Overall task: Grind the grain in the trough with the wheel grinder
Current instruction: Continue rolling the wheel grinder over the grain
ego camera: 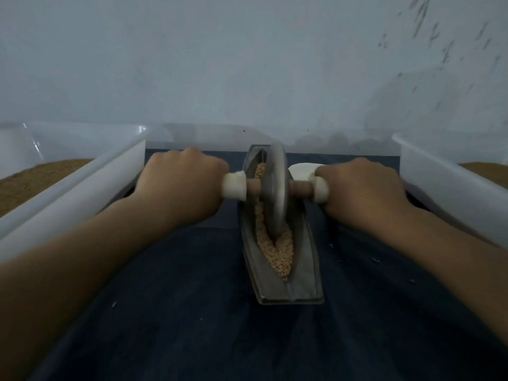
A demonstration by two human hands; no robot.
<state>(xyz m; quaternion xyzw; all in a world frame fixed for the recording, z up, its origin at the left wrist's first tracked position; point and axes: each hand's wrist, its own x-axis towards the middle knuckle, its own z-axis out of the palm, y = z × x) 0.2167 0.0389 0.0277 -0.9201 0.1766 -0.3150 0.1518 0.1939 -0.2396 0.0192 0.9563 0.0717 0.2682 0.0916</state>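
A grey boat-shaped metal trough (302, 281) lies lengthwise on a dark blue cloth in the middle of the view. Tan grain (277, 254) fills its groove. The metal wheel (275, 188) of the grinder stands upright in the groove, towards the far half of the trough. A wooden axle (299, 188) runs through the wheel, with white handle ends on both sides. My left hand (178, 185) grips the left handle (234, 186). My right hand (360, 188) grips the right handle (321, 189). Both forearms reach in from the bottom corners.
Two white plastic tubs flank the cloth, one at the left (82, 174) and one at the right (445, 177), each holding brown grain or meal. A white dish (301, 170) sits behind the right handle. A pale wall rises close behind. Small specks lie on the blue cloth (192, 298).
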